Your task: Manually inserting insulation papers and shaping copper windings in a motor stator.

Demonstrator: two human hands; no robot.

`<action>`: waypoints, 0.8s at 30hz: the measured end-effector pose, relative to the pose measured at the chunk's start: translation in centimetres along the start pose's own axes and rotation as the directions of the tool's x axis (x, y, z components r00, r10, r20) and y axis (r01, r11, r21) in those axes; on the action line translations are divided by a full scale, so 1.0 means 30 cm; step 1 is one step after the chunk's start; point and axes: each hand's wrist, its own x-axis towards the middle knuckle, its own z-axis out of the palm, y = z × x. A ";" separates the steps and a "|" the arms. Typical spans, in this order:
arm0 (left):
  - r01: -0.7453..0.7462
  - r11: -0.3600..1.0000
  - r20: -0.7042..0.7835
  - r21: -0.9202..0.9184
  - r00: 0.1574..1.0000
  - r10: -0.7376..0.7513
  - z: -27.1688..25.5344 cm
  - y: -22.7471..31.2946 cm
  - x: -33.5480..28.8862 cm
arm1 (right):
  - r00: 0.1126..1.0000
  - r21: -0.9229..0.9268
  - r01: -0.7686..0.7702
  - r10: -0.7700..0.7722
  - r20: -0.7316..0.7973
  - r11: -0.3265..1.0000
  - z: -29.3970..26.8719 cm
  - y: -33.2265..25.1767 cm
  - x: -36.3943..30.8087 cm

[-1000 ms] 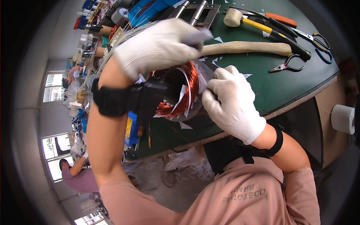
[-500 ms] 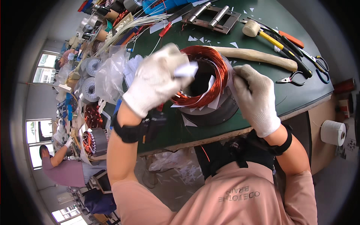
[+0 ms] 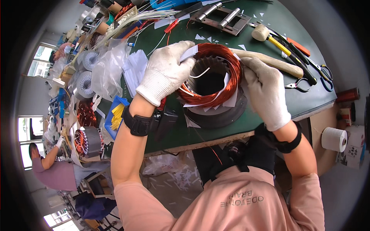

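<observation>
The copper-wound ring sits between the two hands, to the right of the left hand and to the left of the right hand. Its round opening faces up, with white insulation pieces showing along the winding. Left hand: fingers bent, thumb and forefinger pinched on a white strip, held at the ring's upper left rim. Right hand: fingers curled in, tips at the ring's right side; whether anything is gripped cannot be told. A dark round base shows under the ring, below and between the hands.

The front edge of the green table runs below both hands and crosses under the forearms. Green surface shows between the right hand and that edge, and beyond the left hand up to the metal frame with two rods. Past the right fingertips, a wooden stick borders the space; the mallet lies farther beyond it. Pliers and scissors lie to the right of the right hand.

Beside the left wrist, a blue tray holds yellow strips. White sheets lie just left of the left hand, with a clear plastic bag farther left. Well beyond the left hand, part of a blue bin is visible; its contents cannot be made out.
</observation>
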 end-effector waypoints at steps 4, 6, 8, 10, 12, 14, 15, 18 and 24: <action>-0.032 0.999 0.014 0.000 0.999 0.032 -0.001 -0.001 0.007 | 0.982 -0.150 0.166 -0.150 0.116 0.975 -0.014 0.022 0.076; -0.023 1.000 0.001 -0.009 1.000 0.023 0.004 0.000 -0.002 | 0.960 -0.137 0.271 -0.259 0.104 0.953 -0.020 0.029 0.066; 0.020 1.000 0.051 -0.024 0.999 -0.019 0.000 0.017 0.003 | 0.929 -0.215 0.367 -0.347 0.127 0.905 -0.026 0.031 0.058; -0.005 1.000 0.032 0.007 0.999 0.005 -0.001 0.009 0.005 | 0.948 -0.280 0.299 -0.252 0.192 0.912 -0.021 0.010 0.091; -0.016 0.999 0.012 0.052 1.000 0.015 -0.012 0.007 0.005 | 0.946 -0.338 0.280 -0.199 0.255 0.898 -0.020 0.015 0.114; -0.003 1.000 0.017 0.022 1.000 0.003 0.000 0.010 0.000 | 0.940 -0.260 0.328 -0.285 0.189 0.908 -0.046 0.017 0.059; 0.009 1.000 0.025 -0.009 1.000 -0.009 0.004 0.018 -0.001 | 0.926 -0.183 0.376 -0.361 0.113 0.908 -0.050 0.016 0.036; -0.004 1.000 0.038 0.024 0.999 0.003 0.005 0.008 0.007 | 0.952 -0.287 0.300 -0.266 0.153 0.910 -0.020 0.004 0.064; 0.068 0.997 0.072 -0.028 0.995 -0.066 -0.006 0.030 -0.011 | 0.941 -0.200 0.325 -0.295 0.165 0.924 -0.043 0.011 0.045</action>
